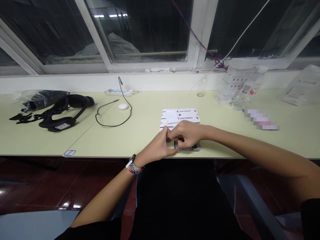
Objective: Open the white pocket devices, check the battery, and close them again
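- A pale yellow-green desk runs under a row of dark windows with white frames.
- At the near edge of the desk, about midway along it, lies a phone, flat, dark with a silvery rim; only its right end and near side show.
- The left hand rests at the phone's left end, fingers curled in narrow, the thumb tip against the phone's near left corner.
- The right hand lies over the phone from above, fingers bent down onto its top face and pinched close; whether they hold anything small cannot be told.
- The two hands touch each other above the phone's left end.
- The left wrist wears a watch and beaded bands.
- Just behind the hands lie white card sheets, flat on the desk.
- Toward the left edge sits a black headset; near it a black cable loops beside a small white puck, with a power strip along the far edge.
- Toward the far right stand stacked white boxes and a clear bottle.
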A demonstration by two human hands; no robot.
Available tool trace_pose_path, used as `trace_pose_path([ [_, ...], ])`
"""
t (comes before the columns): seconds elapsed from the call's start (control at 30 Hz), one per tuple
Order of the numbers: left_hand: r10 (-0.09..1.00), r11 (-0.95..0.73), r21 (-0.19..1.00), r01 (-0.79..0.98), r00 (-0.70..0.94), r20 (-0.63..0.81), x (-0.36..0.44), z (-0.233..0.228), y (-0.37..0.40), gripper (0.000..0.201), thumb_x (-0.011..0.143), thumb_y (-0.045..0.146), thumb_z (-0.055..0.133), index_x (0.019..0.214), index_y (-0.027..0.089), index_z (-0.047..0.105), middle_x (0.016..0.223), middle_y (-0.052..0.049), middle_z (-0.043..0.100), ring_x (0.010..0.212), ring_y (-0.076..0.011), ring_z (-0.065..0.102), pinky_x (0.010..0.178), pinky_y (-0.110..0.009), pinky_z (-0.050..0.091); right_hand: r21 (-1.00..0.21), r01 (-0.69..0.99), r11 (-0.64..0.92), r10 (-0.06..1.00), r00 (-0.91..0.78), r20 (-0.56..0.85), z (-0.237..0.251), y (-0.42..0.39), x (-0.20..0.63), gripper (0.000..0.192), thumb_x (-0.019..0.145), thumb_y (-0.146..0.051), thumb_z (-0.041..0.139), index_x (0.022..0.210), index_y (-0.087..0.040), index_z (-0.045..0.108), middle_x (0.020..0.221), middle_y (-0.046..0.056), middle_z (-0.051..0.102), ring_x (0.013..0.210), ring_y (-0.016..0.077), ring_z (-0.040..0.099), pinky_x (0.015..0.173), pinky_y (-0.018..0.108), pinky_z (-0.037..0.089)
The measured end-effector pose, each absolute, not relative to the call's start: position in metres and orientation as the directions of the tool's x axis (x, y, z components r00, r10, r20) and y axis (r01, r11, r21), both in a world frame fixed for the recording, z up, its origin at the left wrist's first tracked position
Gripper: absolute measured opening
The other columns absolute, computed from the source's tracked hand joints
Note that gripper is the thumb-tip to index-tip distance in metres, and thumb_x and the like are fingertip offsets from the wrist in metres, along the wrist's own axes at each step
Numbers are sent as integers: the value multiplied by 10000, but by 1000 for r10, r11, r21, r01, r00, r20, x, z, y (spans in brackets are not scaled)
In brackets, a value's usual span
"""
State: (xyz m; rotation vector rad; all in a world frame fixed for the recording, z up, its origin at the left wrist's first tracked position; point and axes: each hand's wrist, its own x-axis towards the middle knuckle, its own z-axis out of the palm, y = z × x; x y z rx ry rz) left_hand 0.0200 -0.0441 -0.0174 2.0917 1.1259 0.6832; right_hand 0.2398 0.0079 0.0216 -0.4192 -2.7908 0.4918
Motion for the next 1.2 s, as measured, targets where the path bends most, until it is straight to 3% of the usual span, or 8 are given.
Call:
trace_pose_path([
  [0.1,860,-423,734,532,491,140,19,-18,-43,560,809,361,894,1025,267,386,1045,-16,556,903,-232,544,746,-370,430,-369,244,897,364,-881,301,33,8,251,81,770,-153,583,755,-226,614,643,-61,518,586,119,452,630,285,335],
  [0.23,851,-429,747,508,505,146,18,-18,-43,552,830,372,883,1034,272,380,1087,-22,557,949,-237,552,794,-378,450,-291,293,911,376,-881,289,31,2,268,170,956,-295,678,1062,-231,793,930,28,692,798,177,624,724,301,413],
  [0.37,845,-444,746,497,510,162,19,-20,-43,549,844,395,877,1040,274,379,1092,-23,560,956,-233,549,832,-392,460,-229,369,901,411,-895,175,17,-7,275,309,1018,-458,740,1206,-219,788,1146,110,685,949,245,658,779,334,466],
  [0.5,840,-452,743,494,516,168,18,-21,-42,559,830,365,878,1028,276,363,1096,-25,579,944,-231,548,819,-393,454,-256,409,876,453,-880,144,15,-12,274,289,1056,-430,698,1235,-209,749,1163,118,686,986,261,657,819,357,485],
  [0.63,827,-462,759,458,531,184,18,-20,-42,553,842,375,872,1026,274,360,1170,-55,628,1016,-251,585,858,-408,471,-268,413,870,474,-852,223,30,-16,279,214,989,-358,722,1141,-208,722,1068,92,699,925,253,640,798,360,472],
  [0.77,810,-481,758,440,555,191,17,-20,-41,551,853,368,873,1030,274,360,1252,-75,652,1092,-270,613,916,-426,485,-349,477,807,581,-747,323,41,-30,305,178,920,-291,744,1080,-232,695,1084,79,740,979,272,676,856,387,509],
  [1.0,803,-495,752,435,560,204,17,-21,-40,523,863,349,868,1051,273,385,1268,-82,652,1115,-277,627,935,-428,498,-577,553,601,798,-452,398,8,-62,364,300,927,-340,778,1223,-303,747,1244,58,802,1164,329,761,1044,479,606],
  [1.2,807,-486,759,433,555,200,17,-20,-40,516,862,321,872,1051,273,394,1291,-84,660,1157,-279,639,970,-433,499,-664,546,511,859,-344,379,-25,-68,383,364,887,-363,821,1243,-314,758,1253,55,808,1184,335,770,1079,537,637],
])
